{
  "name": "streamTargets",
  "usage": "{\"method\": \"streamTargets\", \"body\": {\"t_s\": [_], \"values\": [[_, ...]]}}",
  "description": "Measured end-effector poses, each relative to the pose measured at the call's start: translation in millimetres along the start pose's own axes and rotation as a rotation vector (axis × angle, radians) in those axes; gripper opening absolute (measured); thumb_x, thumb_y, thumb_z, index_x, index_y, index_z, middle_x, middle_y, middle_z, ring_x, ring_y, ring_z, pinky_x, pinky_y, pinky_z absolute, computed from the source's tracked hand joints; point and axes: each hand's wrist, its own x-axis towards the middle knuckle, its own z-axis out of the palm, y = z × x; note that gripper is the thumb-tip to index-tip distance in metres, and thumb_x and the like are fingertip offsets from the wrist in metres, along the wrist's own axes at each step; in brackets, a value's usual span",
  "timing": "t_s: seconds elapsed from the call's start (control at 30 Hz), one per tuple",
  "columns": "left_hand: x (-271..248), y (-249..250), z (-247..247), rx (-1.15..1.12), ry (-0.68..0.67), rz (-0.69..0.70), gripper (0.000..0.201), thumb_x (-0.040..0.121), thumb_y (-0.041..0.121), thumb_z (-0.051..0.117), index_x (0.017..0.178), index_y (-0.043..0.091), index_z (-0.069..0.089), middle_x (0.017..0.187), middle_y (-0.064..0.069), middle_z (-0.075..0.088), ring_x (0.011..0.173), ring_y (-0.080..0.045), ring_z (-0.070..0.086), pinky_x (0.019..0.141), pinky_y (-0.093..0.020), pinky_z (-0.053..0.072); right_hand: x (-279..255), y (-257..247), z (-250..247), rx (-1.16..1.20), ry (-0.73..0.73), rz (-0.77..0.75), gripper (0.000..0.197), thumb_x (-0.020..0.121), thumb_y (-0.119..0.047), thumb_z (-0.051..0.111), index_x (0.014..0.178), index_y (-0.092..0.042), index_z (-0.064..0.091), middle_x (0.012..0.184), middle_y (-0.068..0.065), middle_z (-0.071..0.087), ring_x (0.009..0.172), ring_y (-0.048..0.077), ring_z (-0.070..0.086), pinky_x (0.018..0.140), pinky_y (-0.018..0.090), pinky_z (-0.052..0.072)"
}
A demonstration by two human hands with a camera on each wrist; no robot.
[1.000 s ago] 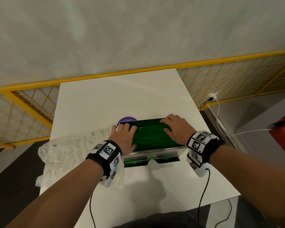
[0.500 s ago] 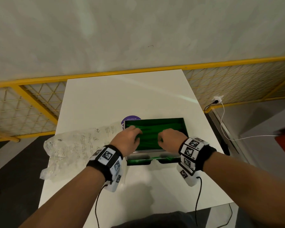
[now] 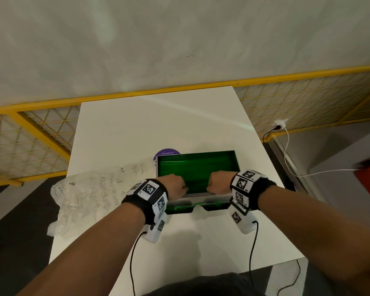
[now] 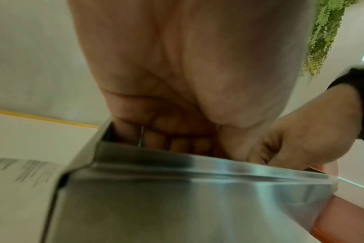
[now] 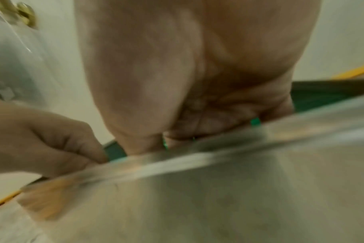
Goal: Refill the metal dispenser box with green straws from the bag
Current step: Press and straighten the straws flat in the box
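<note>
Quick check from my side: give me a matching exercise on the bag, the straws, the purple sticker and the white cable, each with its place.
Things:
1. plastic bag
2. green straws
3. purple sticker
4. white cable

Places:
A. inside the metal dispenser box
B. crumpled at the table's left edge
C. off the table, on the right
D. on the table behind the box's far left corner

Pairs: 1-B, 2-A, 3-D, 4-C

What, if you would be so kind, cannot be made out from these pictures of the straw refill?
- Fingertips of the left hand and right hand: in the head view, curled under the knuckles; in both wrist views, dipped behind the metal dispenser box wall and motion-blurred, so neither grip is certain.
- Depth of the green straws: only the top layer shows.
- Print on the bag: too small.
- Purple sticker: mostly covered by the box.
</note>
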Motion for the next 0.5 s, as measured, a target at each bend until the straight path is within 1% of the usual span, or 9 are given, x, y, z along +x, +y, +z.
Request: {"method": "streamTargets", "body": {"t_s": [0.03,0.07,0.13,0.23,0.3,0.37,0.43,0.47,0.5], "values": [[1.5,2.6,0.4,0.005,-0.043,-0.011,0.040,0.100,0.033,0.031,0.086,0.005,0.057,0.087,-0.016,0.057,0.075,-0.025,0.050,0.072,-0.029,0.040,1.7,-0.3,3.5,-0.008,0.007,0.017,0.035,0.094,-0.028,0.046,0.060,-0.021,0.039,0.066,-0.003,0.040,0.074,0.022,0.045,0.075,0.030,0.038],[3.4,4.3,0.7,0.011,-0.074,-0.024,0.043,0.101,0.034,0.028,0.088,0.005,0.057,0.090,-0.019,0.057,0.075,-0.025,0.048,0.073,-0.028,0.038,2.9,-0.6,5.8,-0.006,0.005,0.023,0.035,0.095,-0.028,0.045,0.061,-0.022,0.036,0.066,-0.004,0.037,0.069,0.019,0.044,0.076,0.029,0.036],[6.1,6.4,1.0,0.022,-0.107,-0.049,0.046,0.101,0.034,0.025,0.100,0.002,0.058,0.103,-0.021,0.060,0.081,-0.026,0.049,0.077,-0.029,0.037,3.9,-1.6,7.9,0.006,-0.012,0.028,0.036,0.096,-0.029,0.043,0.061,-0.023,0.034,0.067,-0.005,0.036,0.060,0.011,0.036,0.077,0.028,0.035],[10.2,7.1,2.1,0.033,-0.134,-0.066,0.046,0.101,0.034,0.025,0.109,0.004,0.058,0.112,-0.018,0.060,0.088,-0.025,0.051,0.083,-0.030,0.039,4.0,-0.4,8.5,0.030,-0.030,0.031,0.035,0.096,-0.029,0.042,0.062,-0.023,0.035,0.067,-0.005,0.036,0.062,0.013,0.038,0.077,0.027,0.035],[10.6,5.8,1.6,0.028,-0.096,-0.069,0.045,0.100,0.035,0.027,0.107,0.003,0.059,0.108,-0.016,0.061,0.089,-0.025,0.053,0.085,-0.032,0.043,5.2,2.2,8.1,0.037,-0.011,0.028,0.036,0.095,-0.031,0.044,0.061,-0.020,0.038,0.066,-0.002,0.040,0.058,0.012,0.039,0.067,0.027,0.037],[7.4,7.0,-1.0,0.012,-0.051,-0.074,0.046,0.099,0.038,0.028,0.098,0.004,0.058,0.100,-0.017,0.061,0.080,-0.023,0.052,0.079,-0.032,0.044,6.2,4.4,5.8,0.048,-0.002,0.002,0.039,0.095,-0.032,0.043,0.060,-0.017,0.040,0.064,0.002,0.043,0.056,0.013,0.039,0.058,0.027,0.036],[2.6,13.1,-2.2,-0.017,-0.092,-0.081,0.046,0.101,0.039,0.023,0.094,0.007,0.055,0.100,-0.020,0.060,0.071,-0.019,0.048,0.077,-0.031,0.040,2.4,0.5,4.4,0.009,-0.054,-0.030,0.038,0.099,-0.030,0.037,0.064,-0.015,0.041,0.069,0.003,0.045,0.059,0.014,0.040,0.062,0.028,0.036],[0.7,18.0,-1.4,-0.027,-0.139,-0.082,0.046,0.102,0.037,0.019,0.099,0.007,0.054,0.102,-0.022,0.059,0.073,-0.020,0.047,0.081,-0.033,0.039,1.3,-1.7,6.1,-0.025,-0.083,-0.056,0.036,0.101,-0.027,0.034,0.070,-0.012,0.043,0.075,0.005,0.047,0.065,0.017,0.044,0.066,0.028,0.036],[-1.4,23.2,-1.4,-0.030,-0.173,-0.078,0.048,0.103,0.035,0.016,0.108,0.005,0.053,0.109,-0.024,0.058,0.079,-0.023,0.048,0.086,-0.033,0.038,-0.5,-4.4,6.7,-0.057,-0.112,-0.077,0.031,0.102,-0.024,0.031,0.078,-0.010,0.044,0.082,0.008,0.050,0.073,0.021,0.047,0.070,0.028,0.037]]}}
